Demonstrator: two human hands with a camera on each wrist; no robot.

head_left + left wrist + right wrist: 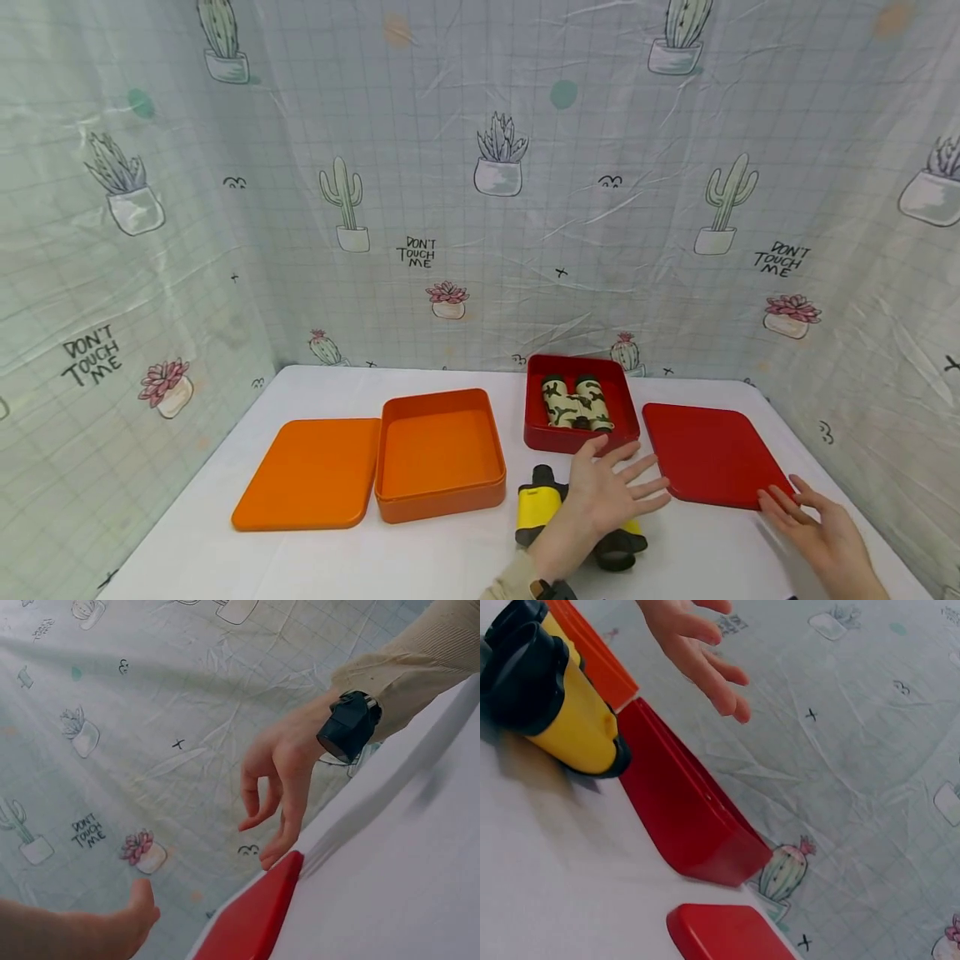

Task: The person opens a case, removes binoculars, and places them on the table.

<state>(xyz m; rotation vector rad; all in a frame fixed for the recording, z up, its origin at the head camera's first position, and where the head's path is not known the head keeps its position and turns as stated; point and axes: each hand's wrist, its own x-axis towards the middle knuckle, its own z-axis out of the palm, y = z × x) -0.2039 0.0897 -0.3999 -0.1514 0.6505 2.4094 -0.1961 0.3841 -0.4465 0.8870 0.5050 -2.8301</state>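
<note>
My left hand [611,492] is raised with its fingers spread and nothing in it. Beneath it in the head view lie yellow-and-black binoculars [538,507], partly hidden by the wrist. Off to the right, my right hand [821,529] has loosely bent fingers, their tips right at the near right corner of the red lid [708,454]. The left wrist view shows that same hand [281,765] reaching down to the corner of the red lid [255,915]. Camouflage-pattern binoculars [576,407] sit inside the red box [581,442] behind the left hand.
An orange box [442,498] stands open left of centre, with nothing inside. Against its left side lies a flat orange lid [307,475]. The white table [390,567] is backed by a sheet [555,225] printed with cacti.
</note>
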